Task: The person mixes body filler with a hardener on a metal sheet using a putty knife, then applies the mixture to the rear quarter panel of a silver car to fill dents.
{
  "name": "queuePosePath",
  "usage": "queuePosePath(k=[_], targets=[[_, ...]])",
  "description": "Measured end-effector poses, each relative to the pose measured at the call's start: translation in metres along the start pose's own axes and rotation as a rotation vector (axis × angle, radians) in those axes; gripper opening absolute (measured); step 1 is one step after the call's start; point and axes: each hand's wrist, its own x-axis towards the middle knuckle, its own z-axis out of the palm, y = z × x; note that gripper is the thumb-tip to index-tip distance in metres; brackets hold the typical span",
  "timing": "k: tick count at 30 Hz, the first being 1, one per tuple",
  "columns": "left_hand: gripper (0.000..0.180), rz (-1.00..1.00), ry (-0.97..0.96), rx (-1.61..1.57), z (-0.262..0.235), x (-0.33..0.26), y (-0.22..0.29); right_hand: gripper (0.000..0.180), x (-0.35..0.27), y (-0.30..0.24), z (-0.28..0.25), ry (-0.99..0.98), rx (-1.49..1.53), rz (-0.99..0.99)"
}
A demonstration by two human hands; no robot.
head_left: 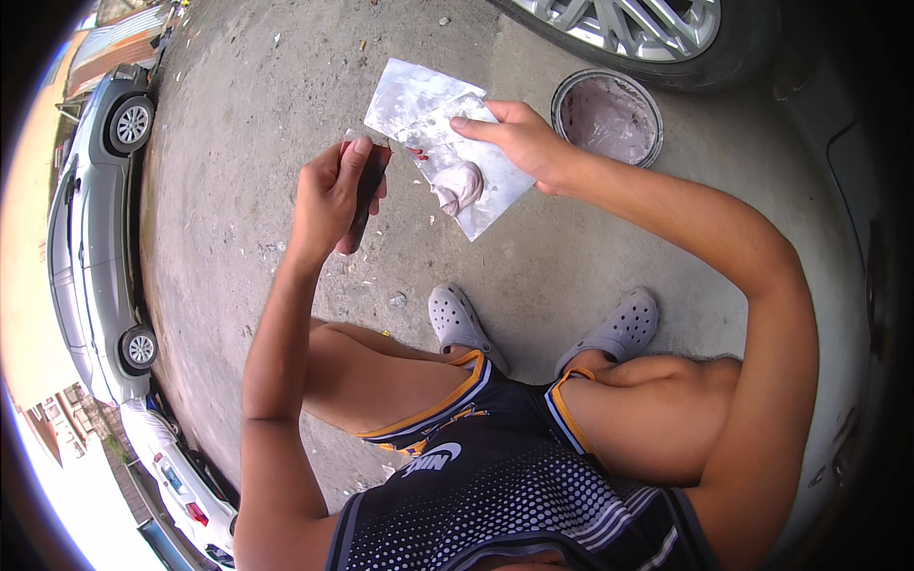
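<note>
My right hand grips a flat shiny metal plate by its right edge, holding it tilted above the concrete ground. A lump of pinkish-grey putty sits on the plate's lower part. My left hand is closed around a dark flat spreader, held upright just left of the plate, its top edge near the plate's left side. I am squatting, with both grey clogs on the ground below my hands.
An open round can of pinkish putty stands on the ground right of my right hand. A car wheel with a silver rim is just behind it. Parked cars line the far left. Small debris dots the concrete.
</note>
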Motion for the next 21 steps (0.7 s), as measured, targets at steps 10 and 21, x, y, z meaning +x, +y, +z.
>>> queuePosePath(k=[10,21], targets=[[0.031,0.015,0.030,0.094,0.007,0.003,0.004,0.035,-0.003,-0.003,0.003,0.019,0.019,-0.003],[0.023,0.062,-0.108,0.155,0.008,-0.001,0.007,0.034,-0.004,-0.003,0.003,-0.002,0.042,-0.012]])
